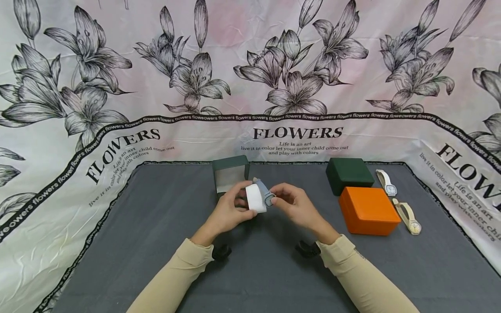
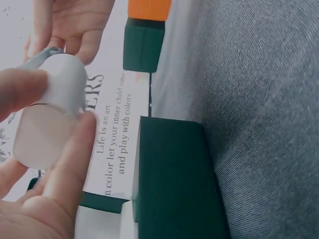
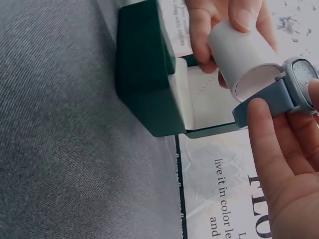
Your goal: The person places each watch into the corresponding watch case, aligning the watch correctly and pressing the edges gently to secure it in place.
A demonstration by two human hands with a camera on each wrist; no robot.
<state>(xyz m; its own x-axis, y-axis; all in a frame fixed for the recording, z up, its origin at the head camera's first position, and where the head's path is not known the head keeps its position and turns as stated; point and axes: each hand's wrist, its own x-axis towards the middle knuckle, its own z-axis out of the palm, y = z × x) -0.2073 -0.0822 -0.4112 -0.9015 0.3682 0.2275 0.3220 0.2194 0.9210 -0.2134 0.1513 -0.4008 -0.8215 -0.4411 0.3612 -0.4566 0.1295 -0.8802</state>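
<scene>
My left hand [image 1: 228,211] grips a white watch pillow [image 1: 255,199], a short rounded roll, between thumb and fingers. Against the pillow's end lies a blue-grey watch [image 1: 262,189], which my right hand [image 1: 296,205] pinches by its case. The right wrist view shows the watch's strap [image 3: 266,103] looped beside the pillow [image 3: 245,57], with a right fingertip on the strap. Just behind the left hand stands an opened dark green box [image 1: 231,162] with a pale lining, its front partly hidden by that hand.
On the right sit a closed green box [image 1: 349,174] and, in front of it, a closed orange box [image 1: 369,211]. Beside them lie a white watch [image 1: 386,183] and a cream-strapped watch [image 1: 408,217]. Grey cloth [image 1: 156,252] covers the table, and a flower-printed sheet [image 1: 211,139] borders it.
</scene>
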